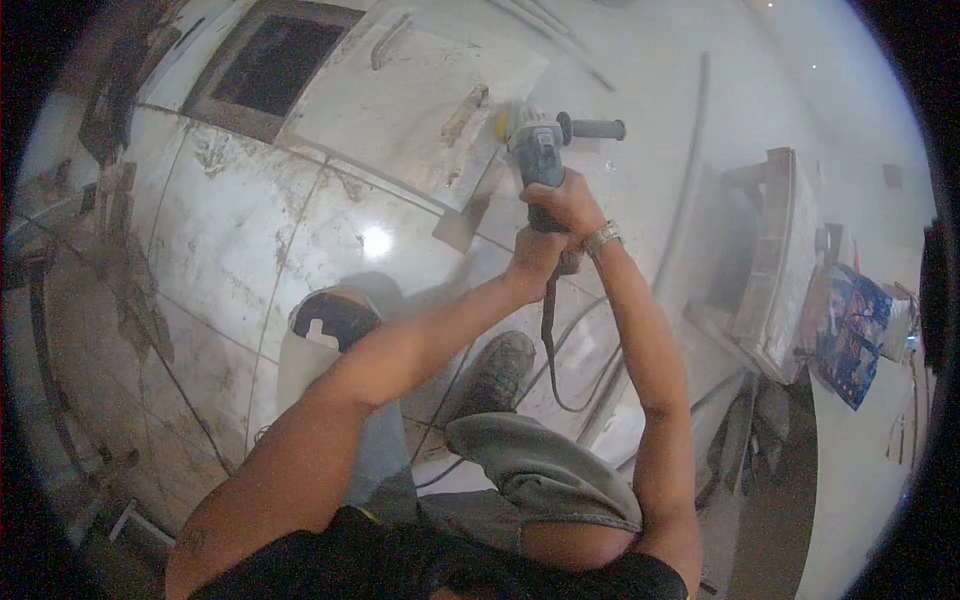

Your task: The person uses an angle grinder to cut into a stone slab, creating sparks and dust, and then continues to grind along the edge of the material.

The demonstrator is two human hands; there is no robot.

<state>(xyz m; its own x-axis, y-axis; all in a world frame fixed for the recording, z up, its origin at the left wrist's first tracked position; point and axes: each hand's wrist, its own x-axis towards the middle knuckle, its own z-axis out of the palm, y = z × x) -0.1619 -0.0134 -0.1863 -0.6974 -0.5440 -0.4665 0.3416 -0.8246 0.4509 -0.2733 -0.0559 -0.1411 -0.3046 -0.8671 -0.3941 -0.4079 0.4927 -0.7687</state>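
Observation:
Both my hands grip an angle grinder (542,150), its head pointing away from me and its black side handle (598,129) sticking out to the right. My right hand (570,203), with a metal watch (602,237) at the wrist, is wrapped round the middle of the body. Just behind it, my left hand (538,258) is closed round the rear end. A power cord (549,335) hangs down from there. The grinder's yellow-edged head is at the right edge of a large pale slab (400,95), which has a rough brownish patch on it.
Dusty white floor tiles (215,200) spread to the left, with a dark square opening (275,70) at the upper left. My shoe (500,370) rests close to the loose cords. On the right stand a pale block-like object (780,260) and a blue printed bag (850,330). Dust hazes the air.

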